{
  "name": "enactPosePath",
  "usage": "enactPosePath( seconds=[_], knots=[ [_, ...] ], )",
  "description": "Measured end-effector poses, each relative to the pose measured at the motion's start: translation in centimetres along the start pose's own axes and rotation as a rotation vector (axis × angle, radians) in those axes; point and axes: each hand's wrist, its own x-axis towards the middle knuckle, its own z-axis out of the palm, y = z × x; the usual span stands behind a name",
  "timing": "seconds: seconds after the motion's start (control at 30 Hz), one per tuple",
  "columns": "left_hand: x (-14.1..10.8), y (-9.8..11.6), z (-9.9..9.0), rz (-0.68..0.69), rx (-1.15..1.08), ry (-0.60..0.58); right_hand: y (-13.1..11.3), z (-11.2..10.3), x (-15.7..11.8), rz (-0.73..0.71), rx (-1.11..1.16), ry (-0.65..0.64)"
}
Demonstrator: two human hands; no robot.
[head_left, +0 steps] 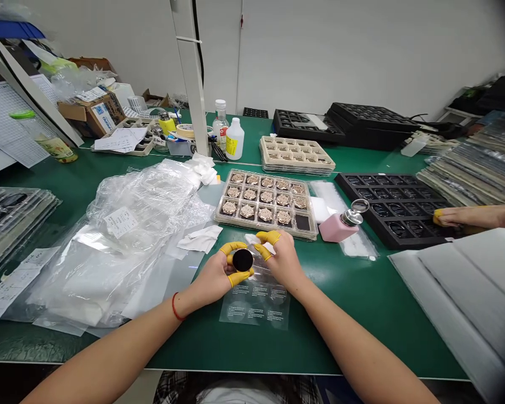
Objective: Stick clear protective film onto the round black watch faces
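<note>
Clock positions are taken from the round black disc (243,260), which is held above the green table (340,336). At six o'clock, just nearer, a clear sheet (255,320) printed with white text is laid flat. The disc is pinched at its edge between thumb and fingers of the left hand (212,275), at eight o'clock; its fingertips are covered by yellow cots (239,279). The right hand (284,258), likewise covered, is curled at three o'clock; a white piece (251,239) is seen at its fingertips, but whether it is pinched cannot be told.

Farther off, a crumpled tissue (200,238) is placed at ten o'clock, with clear plastic bags (143,196) heaped beyond. Between two and three, a pink bottle (339,229) is passed before a black tray (393,241) is reached, where a co-worker's hand (454,217) is rested. At one o'clock, rose-gold parts (266,197) are set in a compartmented tray (309,236), with beige trays (297,164) stacked behind.
</note>
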Motion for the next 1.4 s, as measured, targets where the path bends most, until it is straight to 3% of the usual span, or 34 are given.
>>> enactPosePath(
  seconds=[0.13,0.27,0.43,0.7,0.83,0.9,1.03,1.13,1.23,1.4],
  knots=[
    [0.4,1.5,-1.0,0.011,-0.07,0.093,0.8,-2.7,-0.3,0.028,0.132,-0.138],
    [0.6,2.1,-1.5,0.028,-0.082,0.12,-0.2,-4.2,-0.6,-0.141,0.239,-0.183],
    [0.3,1.3,-0.8,0.037,-0.044,0.051,-2.1,-3.4,-1.4,-0.382,0.141,-0.287],
    [-0.1,0.6,-0.4,0.062,-0.028,-0.021,-3.1,-2.4,-1.8,-0.41,0.091,-0.406],
    [0.0,0.5,-0.4,0.048,-0.034,-0.001,-3.3,-2.7,-1.7,-0.436,0.2,-0.502],
    [0.2,0.7,-0.7,0.054,-0.047,0.033,-2.9,-3.3,-1.5,-0.367,0.292,-0.438],
    [0.6,1.8,-1.7,0.077,-0.149,0.152,-1.3,-4.5,-0.8,-0.106,0.348,-0.167],
    [0.9,2.5,-2.6,0.102,-0.253,0.18,-0.1,-4.5,-0.5,0.126,0.415,-0.185],
    [1.0,2.4,-3.2,0.172,-0.227,0.176,0.3,-3.6,-0.5,0.376,0.649,-0.213],
    [0.8,1.5,-3.5,0.312,0.052,0.146,0.1,-3.1,-0.5,0.487,0.775,-0.216]
  ],
)
